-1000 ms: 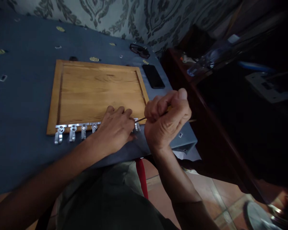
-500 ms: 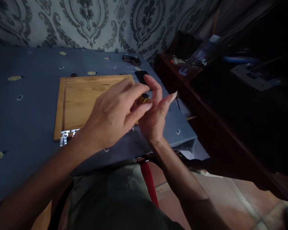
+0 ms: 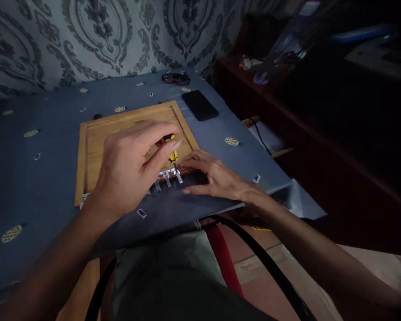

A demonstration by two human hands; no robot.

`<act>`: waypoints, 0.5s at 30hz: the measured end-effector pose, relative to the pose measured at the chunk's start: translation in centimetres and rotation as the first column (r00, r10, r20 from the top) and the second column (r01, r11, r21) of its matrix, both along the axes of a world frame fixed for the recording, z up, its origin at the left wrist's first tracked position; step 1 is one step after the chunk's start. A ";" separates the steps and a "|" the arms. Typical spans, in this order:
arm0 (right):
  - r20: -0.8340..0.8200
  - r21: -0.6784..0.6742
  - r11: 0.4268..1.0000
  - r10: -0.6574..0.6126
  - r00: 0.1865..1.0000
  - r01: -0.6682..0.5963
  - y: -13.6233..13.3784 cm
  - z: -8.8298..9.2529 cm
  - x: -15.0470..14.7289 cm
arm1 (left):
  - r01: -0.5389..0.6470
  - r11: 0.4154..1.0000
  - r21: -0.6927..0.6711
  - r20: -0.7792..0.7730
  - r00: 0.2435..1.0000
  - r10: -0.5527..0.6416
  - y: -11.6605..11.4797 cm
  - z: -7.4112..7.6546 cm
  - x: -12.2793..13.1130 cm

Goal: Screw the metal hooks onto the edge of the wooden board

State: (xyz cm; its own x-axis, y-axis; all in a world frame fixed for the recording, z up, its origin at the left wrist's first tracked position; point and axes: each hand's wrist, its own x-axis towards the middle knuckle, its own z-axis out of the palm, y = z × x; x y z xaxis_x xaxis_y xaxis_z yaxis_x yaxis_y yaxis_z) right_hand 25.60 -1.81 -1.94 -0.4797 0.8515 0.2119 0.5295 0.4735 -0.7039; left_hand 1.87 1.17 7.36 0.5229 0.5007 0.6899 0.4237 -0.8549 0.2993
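My left hand (image 3: 128, 167) is closed on the black-and-yellow handle of a screwdriver (image 3: 173, 154). The tool stands nearly upright, its shaft reaching down to the right end of a shiny metal hook rail (image 3: 167, 178). That rail runs along the front edge of a framed wooden board (image 3: 96, 145); my left hand and forearm hide its middle. To the right of the tool, my right hand (image 3: 215, 178) has its fingers stretched to the board's front right corner, thumb held apart. Its fingertips seem to rest on the wood, close to the screwdriver's tip.
A black phone (image 3: 199, 105) lies right of the board on the blue patterned tablecloth (image 3: 47, 178), with dark glasses (image 3: 176, 79) behind it. Dark wooden furniture (image 3: 240, 80) bearing a clear bottle (image 3: 280, 49) stands at the right. Patterned fabric (image 3: 96, 35) hangs behind the table.
My hands, which were together above the board's right side, have separated. The screwdriver has come down to the hook rail in my left hand; my right hand has dropped to the board's corner.
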 end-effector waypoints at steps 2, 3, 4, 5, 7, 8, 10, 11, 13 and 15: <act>0.083 0.072 0.997 0.010 0.996 -0.016 0.2 -0.6 0.1 | -0.009 1.000 0.016 0.005 1.000 0.009 -0.1 0.0 0.1; 0.098 0.103 0.994 0.011 0.995 -0.021 0.3 -0.9 0.0 | -0.019 1.000 0.021 0.004 1.000 0.019 -0.2 0.0 0.1; 0.104 0.133 0.991 0.011 0.994 -0.025 0.5 -1.1 -0.1 | -0.033 0.999 0.026 0.001 0.999 0.033 -0.3 0.0 0.2; 0.106 0.162 0.986 0.014 0.994 -0.031 0.6 -1.3 -0.2 | -0.049 0.998 0.031 -0.005 0.999 0.049 -0.4 0.0 0.2; 0.109 0.212 0.976 0.025 0.994 -0.048 0.9 -1.7 -0.3 | -0.086 0.996 0.037 -0.010 0.996 0.086 -0.7 0.0 0.2; 0.110 0.229 0.972 0.031 0.993 -0.056 1.0 -1.8 -0.3 | -0.107 0.994 0.027 -0.013 0.994 0.107 -0.9 -0.1 0.3; 0.100 0.252 0.965 0.043 0.994 -0.067 1.2 -2.0 -0.2 | -0.146 0.989 -0.008 -0.008 0.989 0.146 -1.3 -0.3 0.4; 0.089 0.258 0.963 0.051 0.995 -0.072 1.2 -2.0 -0.2 | -0.164 0.986 -0.026 0.001 0.987 0.164 -1.5 -0.4 0.5; 0.065 0.262 0.962 0.067 0.996 -0.082 1.2 -2.1 -0.2 | -0.183 0.982 -0.049 0.039 0.982 0.185 -1.8 -0.6 0.7; 0.048 0.260 0.962 0.072 0.996 -0.082 1.2 -2.2 -0.2 | -0.198 0.979 -0.042 0.081 0.976 0.201 -2.1 -0.8 1.0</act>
